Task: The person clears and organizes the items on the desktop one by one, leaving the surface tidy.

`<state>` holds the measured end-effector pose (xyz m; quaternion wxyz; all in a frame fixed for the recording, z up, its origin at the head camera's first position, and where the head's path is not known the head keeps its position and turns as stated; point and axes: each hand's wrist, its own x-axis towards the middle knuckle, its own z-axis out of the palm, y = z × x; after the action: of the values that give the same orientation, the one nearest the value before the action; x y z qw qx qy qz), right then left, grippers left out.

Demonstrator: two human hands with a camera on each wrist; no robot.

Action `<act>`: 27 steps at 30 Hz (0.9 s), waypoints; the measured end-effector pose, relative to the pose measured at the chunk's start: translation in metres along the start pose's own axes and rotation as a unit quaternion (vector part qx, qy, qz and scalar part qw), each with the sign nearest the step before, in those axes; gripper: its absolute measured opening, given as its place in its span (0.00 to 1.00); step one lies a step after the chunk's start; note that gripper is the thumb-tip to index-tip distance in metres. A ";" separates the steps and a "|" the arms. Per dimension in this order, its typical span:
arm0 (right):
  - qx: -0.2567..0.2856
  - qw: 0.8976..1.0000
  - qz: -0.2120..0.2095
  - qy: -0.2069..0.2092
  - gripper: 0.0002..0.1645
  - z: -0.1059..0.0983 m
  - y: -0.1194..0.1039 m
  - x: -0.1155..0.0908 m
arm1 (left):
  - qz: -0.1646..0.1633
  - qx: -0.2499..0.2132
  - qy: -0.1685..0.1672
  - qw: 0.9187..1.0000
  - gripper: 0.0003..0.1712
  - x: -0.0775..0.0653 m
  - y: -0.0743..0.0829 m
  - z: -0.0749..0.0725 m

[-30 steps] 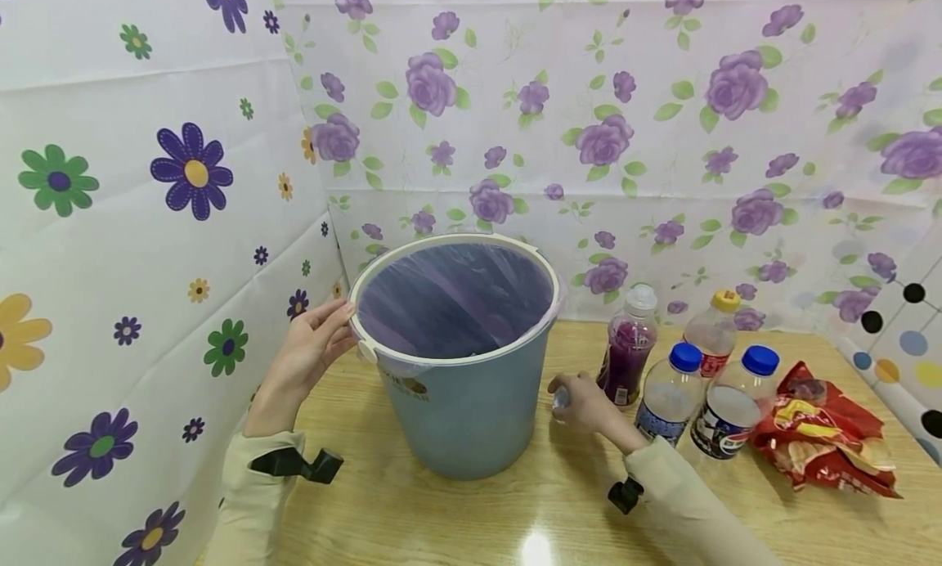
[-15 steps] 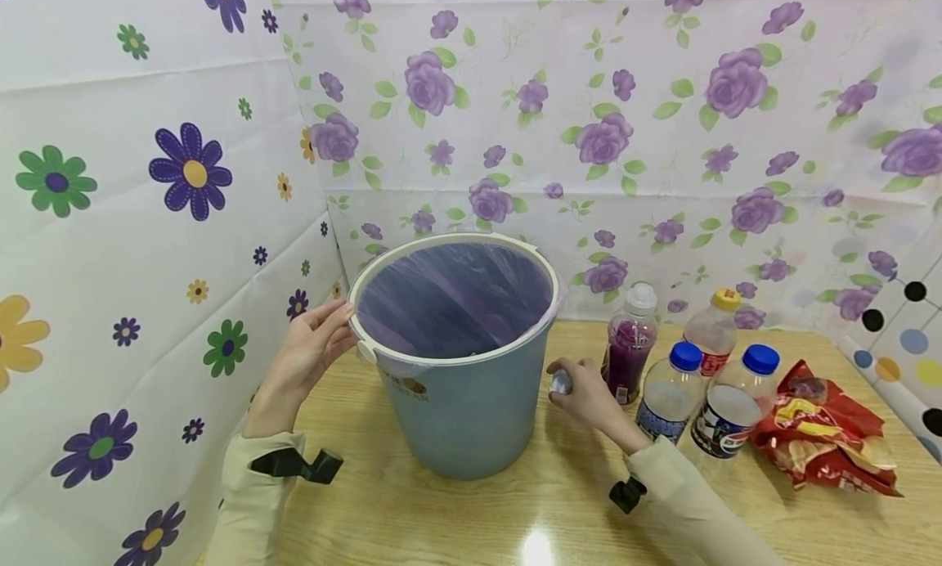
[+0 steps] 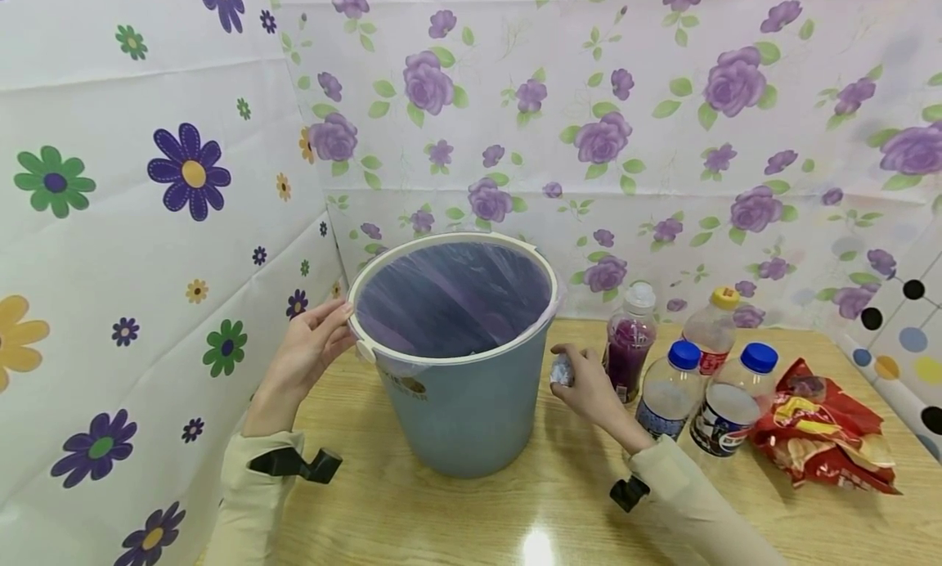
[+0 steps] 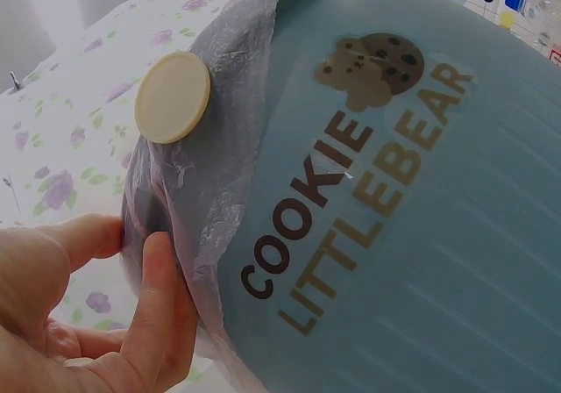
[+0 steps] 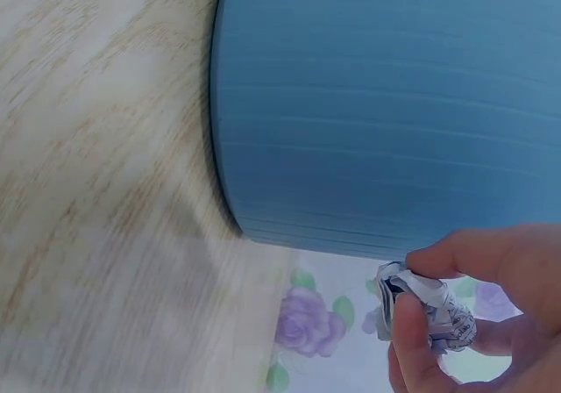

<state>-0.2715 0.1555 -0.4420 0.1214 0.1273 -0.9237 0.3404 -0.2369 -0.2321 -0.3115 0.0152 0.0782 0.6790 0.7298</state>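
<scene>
A blue trash bin (image 3: 464, 419) with a cream rim and a thin plastic liner stands upright on the table. My left hand (image 3: 312, 349) grips its rim on the left side; in the left wrist view, the thumb and fingers pinch the edge over the liner (image 4: 223, 191). To the right of the bin, my right hand (image 3: 592, 390) holds a crumpled ball of printed paper (image 5: 429, 310) between thumb and fingers. That paper ball hangs above the table, apart from the bin wall. What lies at the bottom of the bin is hard to make out.
Behind my right hand stands a bottle with purple contents (image 3: 629, 349). Two blue-capped bottles (image 3: 671, 390) and a yellow-capped bottle (image 3: 710, 329) are beside it. A torn red snack bag (image 3: 824, 435) lies farther right. Flowered cloth (image 3: 515, 124) hangs behind the wooden table (image 3: 412, 517).
My right hand has lifted the paper ball slightly from the table, so more of it shows. The left hand and the bin have stayed in place.
</scene>
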 end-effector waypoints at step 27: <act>0.002 0.996 -0.054 0.065 0.37 -0.021 -0.021 -0.008 | -0.002 0.003 0.001 1.000 0.40 0.000 -0.001 -0.002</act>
<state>-0.2548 0.1552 -0.4160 0.1990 0.1548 -0.9051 0.3424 -0.2375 -0.2336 -0.3126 0.0158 0.0760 0.6814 0.7278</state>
